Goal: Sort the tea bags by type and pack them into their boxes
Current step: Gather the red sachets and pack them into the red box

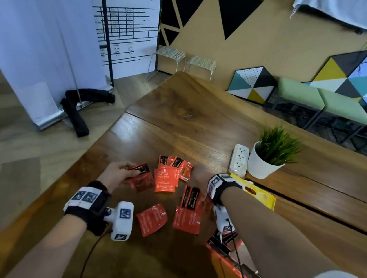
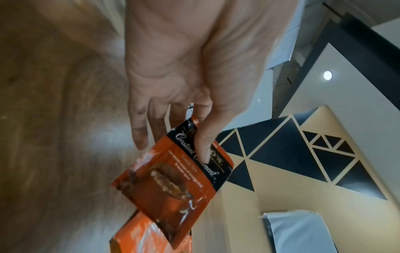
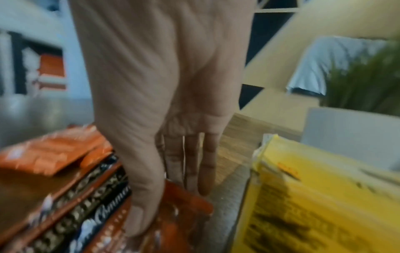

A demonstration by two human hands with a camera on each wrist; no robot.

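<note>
Several red-orange tea bags (image 1: 163, 179) lie scattered on the wooden table (image 1: 181, 115). My left hand (image 1: 126, 171) pinches one red tea bag (image 1: 140, 176) by its black top edge; in the left wrist view the thumb (image 2: 203, 150) lies on that bag (image 2: 173, 184) over another bag (image 2: 147, 239). My right hand (image 1: 203, 198), mostly hidden behind its wrist band, is at a small stack of bags (image 1: 191, 199). In the blurred right wrist view its thumb (image 3: 138, 222) and straight fingers (image 3: 203, 179) pinch an orange bag (image 3: 190, 200). A yellow box (image 1: 256, 193) (image 3: 314, 205) lies just right of that hand.
A red and black box (image 1: 226, 241) sits partly under my right forearm near the table's front edge. A white potted plant (image 1: 267, 157) and a white power strip (image 1: 239, 159) stand behind the yellow box. The table's left edge (image 1: 96, 150) runs close to my left hand.
</note>
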